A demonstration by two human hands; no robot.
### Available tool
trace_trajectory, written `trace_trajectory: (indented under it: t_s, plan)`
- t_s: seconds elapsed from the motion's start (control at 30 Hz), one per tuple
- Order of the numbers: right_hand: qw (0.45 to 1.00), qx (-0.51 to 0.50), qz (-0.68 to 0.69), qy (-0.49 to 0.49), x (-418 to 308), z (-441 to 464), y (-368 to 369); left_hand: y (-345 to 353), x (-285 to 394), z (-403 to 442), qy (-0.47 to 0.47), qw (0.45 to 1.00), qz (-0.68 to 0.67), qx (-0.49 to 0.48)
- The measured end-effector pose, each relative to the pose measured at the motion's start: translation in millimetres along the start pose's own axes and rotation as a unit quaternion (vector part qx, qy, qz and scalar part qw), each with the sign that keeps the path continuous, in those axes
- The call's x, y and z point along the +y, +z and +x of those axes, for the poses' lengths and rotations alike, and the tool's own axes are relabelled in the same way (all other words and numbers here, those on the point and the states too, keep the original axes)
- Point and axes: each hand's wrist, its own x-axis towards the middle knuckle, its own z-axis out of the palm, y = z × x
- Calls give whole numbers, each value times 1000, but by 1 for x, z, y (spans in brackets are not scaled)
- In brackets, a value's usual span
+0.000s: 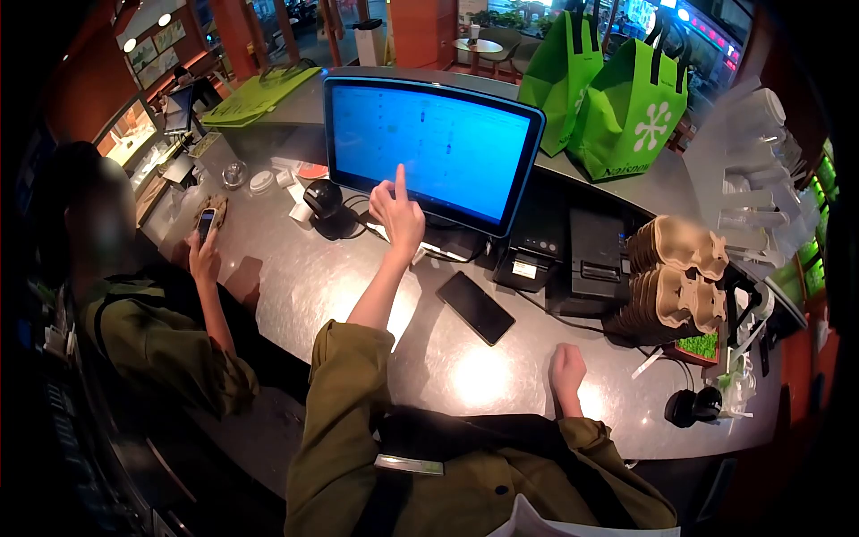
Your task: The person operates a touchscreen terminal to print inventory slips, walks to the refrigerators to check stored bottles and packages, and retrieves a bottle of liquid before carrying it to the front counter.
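Note:
A lit blue touchscreen monitor [429, 148] stands on the metal counter [358, 277]. My left hand [399, 213] is raised in front of its lower part, index finger stretched upward and the other fingers curled; it holds nothing that I can see. Whether the fingertip touches the screen is unclear. Below the monitor a black phone [476, 307] lies flat between my hands. My right hand [568, 368] rests on the counter to the right of the phone, its fingers curled together, with what is inside hidden.
At the left a co-worker [148, 331] holds a phone [207, 224]. Two green bags [631, 116] stand behind the monitor. Black printers [598, 259], stacked cardboard cup carriers [676, 286] and plastic cups [747, 179] are at the right. A black scanner [326, 204] stands left of the monitor.

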Motion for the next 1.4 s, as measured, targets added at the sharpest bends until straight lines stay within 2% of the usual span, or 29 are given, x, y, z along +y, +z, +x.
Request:
trace_trajectory:
  t_s: [0.17, 0.27, 0.63, 0.73, 0.83, 1.07, 1.23, 1.33, 1.4]
  plan:
    - [1000, -5, -8, 13, -1, 0, 0, 2, 33, -23, 112, 991, -57, -39]
    - [1000, 5, 1, 17, 1, -1, -1, 2, 62, -25, 147, 986, -62, -50]
    - [999, -14, 12, 46, 2, -2, -2, 10, 88, -3, 131, 990, -49, -29]
    - [1000, 24, 7, -2, 0, -1, -2, 8, 91, 0, 119, 991, -23, -57]
    - [999, 32, 10, -1, 3, -1, 0, 6, 88, -10, 86, 994, -64, -38]
    - [999, -2, 12, 32, 2, -2, -2, 7, 55, -65, 147, 984, -70, -78]
    - [1000, 25, 7, 6, 0, -1, -1, 7, 55, -68, 167, 981, -61, -80]
    - [998, -20, 13, 56, -1, -1, -4, 10, 53, -66, 173, 980, -50, -81]
    - [999, -18, 5, 51, 2, -2, -3, 11, 53, -66, 173, 980, -46, -86]
